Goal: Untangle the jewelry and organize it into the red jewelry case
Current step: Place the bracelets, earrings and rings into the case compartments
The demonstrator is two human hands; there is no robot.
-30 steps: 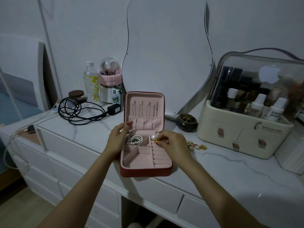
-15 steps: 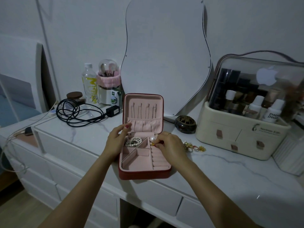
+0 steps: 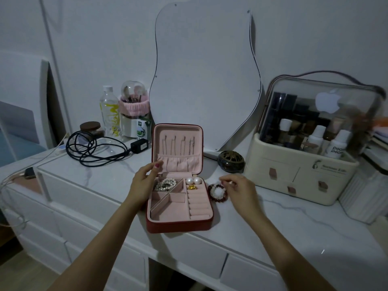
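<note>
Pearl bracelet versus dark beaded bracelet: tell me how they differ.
The pearl bracelet is pale and lies inside the red jewelry case, in its back-left compartment. The dark beaded bracelet is reddish-brown and lies on the tabletop beside the case. Both are beaded loops.

One head-worn view — looking forward and down, close over the dresser (image 3: 88, 181).
</note>
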